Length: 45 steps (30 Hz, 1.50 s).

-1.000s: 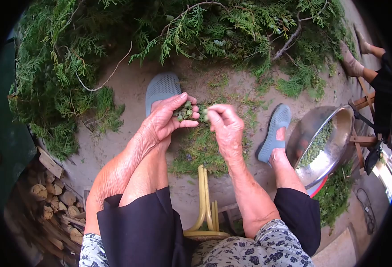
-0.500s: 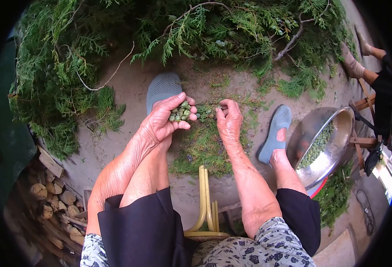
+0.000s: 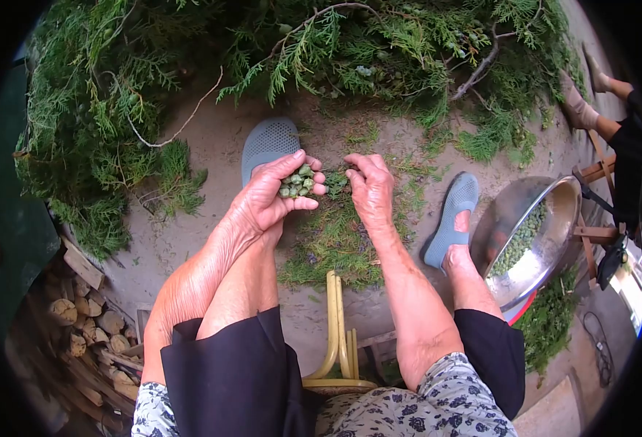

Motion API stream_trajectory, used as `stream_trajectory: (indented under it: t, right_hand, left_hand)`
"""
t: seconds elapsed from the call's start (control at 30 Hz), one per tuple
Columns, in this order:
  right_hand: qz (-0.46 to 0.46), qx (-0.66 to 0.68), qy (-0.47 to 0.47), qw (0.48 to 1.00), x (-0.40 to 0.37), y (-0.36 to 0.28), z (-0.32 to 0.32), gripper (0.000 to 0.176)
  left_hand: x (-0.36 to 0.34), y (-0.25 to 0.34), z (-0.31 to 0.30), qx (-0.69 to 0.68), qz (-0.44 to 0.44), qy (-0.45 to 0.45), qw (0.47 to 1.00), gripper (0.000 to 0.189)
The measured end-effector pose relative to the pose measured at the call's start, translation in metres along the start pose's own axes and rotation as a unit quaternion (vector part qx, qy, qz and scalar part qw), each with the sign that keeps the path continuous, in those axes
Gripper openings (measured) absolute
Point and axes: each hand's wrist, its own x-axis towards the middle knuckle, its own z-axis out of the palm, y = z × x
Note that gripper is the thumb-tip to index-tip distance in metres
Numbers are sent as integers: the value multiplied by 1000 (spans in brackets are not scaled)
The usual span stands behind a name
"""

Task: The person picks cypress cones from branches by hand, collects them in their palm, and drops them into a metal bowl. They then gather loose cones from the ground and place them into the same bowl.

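My left hand (image 3: pixel 276 186), palm up with fingers curled, cups a small heap of green conifer cones (image 3: pixel 297 182). Just to its right, my right hand (image 3: pixel 372 183) hovers over the ground, its thumb and forefinger apart and nothing visible between them. Its other fingers are bent under and partly hidden. Beneath both hands lies a litter of green conifer sprigs (image 3: pixel 339 247). A shiny metal bowl (image 3: pixel 562 207) leans at the right with many more green cones (image 3: pixel 521 240) inside.
Cut conifer branches (image 3: pixel 292 62) pile up across the back and left. Stacked firewood (image 3: pixel 88 320) is at the lower left. My grey shoes (image 3: pixel 455 211) flank the litter. Another person's feet (image 3: pixel 577 105) and a wooden stool (image 3: pixel 596 169) are at the right edge.
My right hand has shifted slightly left toward my left hand, and its thumb and forefinger have spread. My left hand still holds the cones, nearly in place.
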Motion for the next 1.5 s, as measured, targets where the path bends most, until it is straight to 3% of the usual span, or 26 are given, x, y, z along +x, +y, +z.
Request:
stream_trajectory:
  t: [0.13,0.2,0.33,0.4,0.43,0.47,0.53,0.6,0.9,1.0,1.07,1.13,1.2,1.27,1.33,1.37,1.4,1.47,1.5]
  right_hand:
    - [-9,-80,-49,996,-1,11,5,22]
    - [-17,-43,26,999,-3,9,4,19]
    - [53,71,43,995,-9,-36,-17,17]
    - [160,258,-122,945,-7,-47,-29,16]
    - [168,200,-60,963,-8,-38,-27,13]
    - [168,200,-60,963,-10,-25,-23,13]
    - [81,1,-8,997,-15,-4,-15,11]
    - [35,-82,-36,995,-23,2,-2,12]
    - [76,-72,-34,994,-27,7,13,25]
    - [23,-100,7,995,-30,5,11,22]
    - [79,-47,60,994,-32,3,6,20]
    - [61,-52,82,993,-33,-3,0,15]
    - [173,113,92,974,-34,-18,-6,11]
    - [168,146,81,972,-31,-46,-11,11]
    - [118,311,-56,941,-29,-59,-13,11]
    - [99,224,-39,969,-26,-57,-16,12]
    - [99,224,-39,969,-25,-45,-16,12]
    - [76,30,26,996,-30,-8,-9,16]
    - [100,-1,-5,995,-32,-1,-8,22]
  left_hand:
    - [0,0,-1,-26,2,-5,1000,32]
    - [0,0,0,-13,4,4,1000,33]
    - [-1,0,5,-26,15,27,999,32]
    - [-2,0,4,-29,14,27,999,33]
    - [-1,1,2,-30,6,15,999,33]
    - [-1,1,1,-32,-2,4,999,33]
    - [-2,2,-1,-28,-1,-1,1000,34]
    - [-1,1,-2,-23,-2,-6,1000,34]
    - [-2,0,-3,-43,6,-7,999,32]
    - [-2,1,-3,-41,8,-7,999,31]
    - [-3,1,-2,-31,6,-5,999,32]
    - [-2,1,-2,-28,9,-2,1000,33]
    - [-2,0,1,-25,10,2,1000,33]
    - [-3,0,8,-19,19,38,999,31]
    - [-3,0,7,-25,14,29,999,31]
    - [-4,0,6,-32,10,20,999,31]
    - [-4,1,4,-32,10,21,999,31]
    - [-4,1,0,-23,1,-2,1000,32]
    - [-4,1,0,-23,1,-2,1000,32]
